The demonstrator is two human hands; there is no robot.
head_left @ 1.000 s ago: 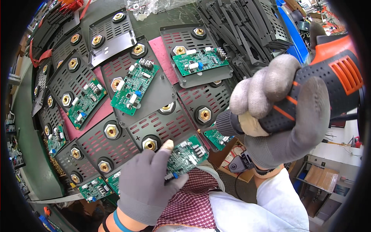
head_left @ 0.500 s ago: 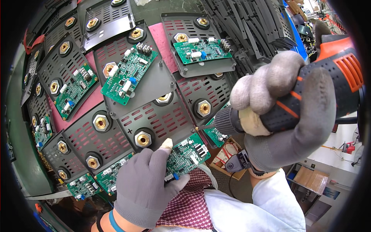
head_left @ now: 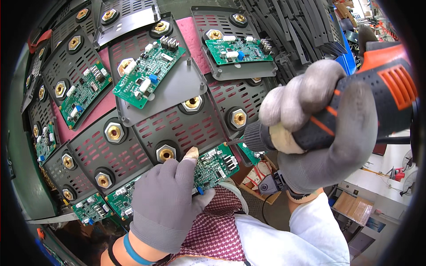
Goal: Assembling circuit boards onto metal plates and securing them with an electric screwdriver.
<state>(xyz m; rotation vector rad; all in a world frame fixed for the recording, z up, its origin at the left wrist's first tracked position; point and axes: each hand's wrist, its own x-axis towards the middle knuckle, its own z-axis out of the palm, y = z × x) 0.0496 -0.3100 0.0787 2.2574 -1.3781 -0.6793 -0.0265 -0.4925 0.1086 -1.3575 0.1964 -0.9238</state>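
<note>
My right hand (head_left: 326, 119), in a grey glove, is wrapped round the grip of a black and orange power screwdriver (head_left: 397, 82). The screwdriver points left, and its thin bit reaches a small brass-coloured screw at the upper corner of a green circuit board (head_left: 216, 165). My gloved left hand (head_left: 166, 199) grips this board between thumb and fingers. The board lies at the near edge of a dark slotted metal panel (head_left: 186, 128). A brass hex fitting (head_left: 166, 153) sits in that panel just beyond my left fingertips.
More slotted panels with brass fittings and green boards (head_left: 148, 75) cover the bench over a pink sheet (head_left: 193, 40). Dark metal strips (head_left: 293, 31) are piled at the far right. A box (head_left: 262, 175) stands below the bench's right side.
The screwdriver's bit has come down from just above the board's corner onto the screw there. My left hand keeps its grip on the board. The whole view has shifted slightly.
</note>
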